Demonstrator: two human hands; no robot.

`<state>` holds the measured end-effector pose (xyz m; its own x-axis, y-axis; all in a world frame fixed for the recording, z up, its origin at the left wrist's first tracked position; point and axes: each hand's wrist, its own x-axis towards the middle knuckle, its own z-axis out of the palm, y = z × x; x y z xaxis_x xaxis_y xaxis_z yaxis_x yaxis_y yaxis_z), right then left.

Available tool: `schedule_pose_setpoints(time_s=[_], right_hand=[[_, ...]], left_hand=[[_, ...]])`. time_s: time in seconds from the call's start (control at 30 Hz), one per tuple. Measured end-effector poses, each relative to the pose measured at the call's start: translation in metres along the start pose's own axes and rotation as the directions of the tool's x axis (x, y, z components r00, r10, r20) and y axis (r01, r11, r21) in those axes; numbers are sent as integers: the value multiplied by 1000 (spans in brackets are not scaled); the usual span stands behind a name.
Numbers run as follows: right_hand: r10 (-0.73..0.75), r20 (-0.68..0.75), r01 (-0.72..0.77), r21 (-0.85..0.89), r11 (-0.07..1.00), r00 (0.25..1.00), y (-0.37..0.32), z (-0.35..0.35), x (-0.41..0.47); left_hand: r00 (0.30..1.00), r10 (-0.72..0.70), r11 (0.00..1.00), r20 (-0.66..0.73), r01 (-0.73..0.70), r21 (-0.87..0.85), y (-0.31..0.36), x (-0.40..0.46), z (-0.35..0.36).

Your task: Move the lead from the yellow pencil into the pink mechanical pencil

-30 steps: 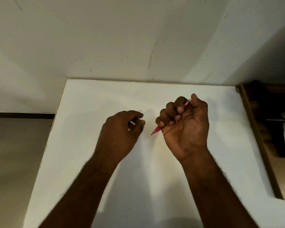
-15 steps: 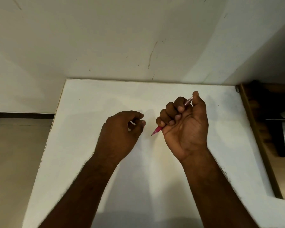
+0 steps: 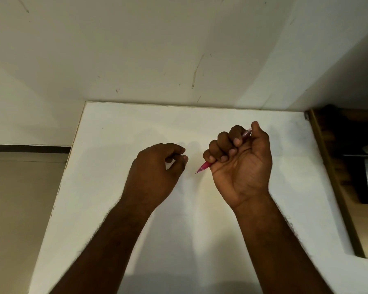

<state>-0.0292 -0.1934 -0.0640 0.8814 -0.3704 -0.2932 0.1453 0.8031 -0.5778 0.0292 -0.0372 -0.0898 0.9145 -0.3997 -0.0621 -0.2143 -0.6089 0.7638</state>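
White table top (image 3: 119, 187) spreads under and around both hands, bare surface, faint shadows on it; far edge beyond hands meets pale wall (image 3: 157, 49) with thin scratch marks (longest one above right hand); tan floor (image 3: 19, 209) left of left hand, dark skirting strip (image 3: 28, 148) along its far side; wooden furniture (image 3: 348, 177) right of right hand, dark recess, grey metal part inside, detail unclear
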Motion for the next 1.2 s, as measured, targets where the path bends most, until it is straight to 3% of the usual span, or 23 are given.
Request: schedule_pose_setpoints(time_s=[1.2], right_hand=[[-37, -7, 36, -42, 998, 999, 0, 2, 0]], left_hand=[[1000, 7, 1000, 0, -7, -7, 0, 0, 1]])
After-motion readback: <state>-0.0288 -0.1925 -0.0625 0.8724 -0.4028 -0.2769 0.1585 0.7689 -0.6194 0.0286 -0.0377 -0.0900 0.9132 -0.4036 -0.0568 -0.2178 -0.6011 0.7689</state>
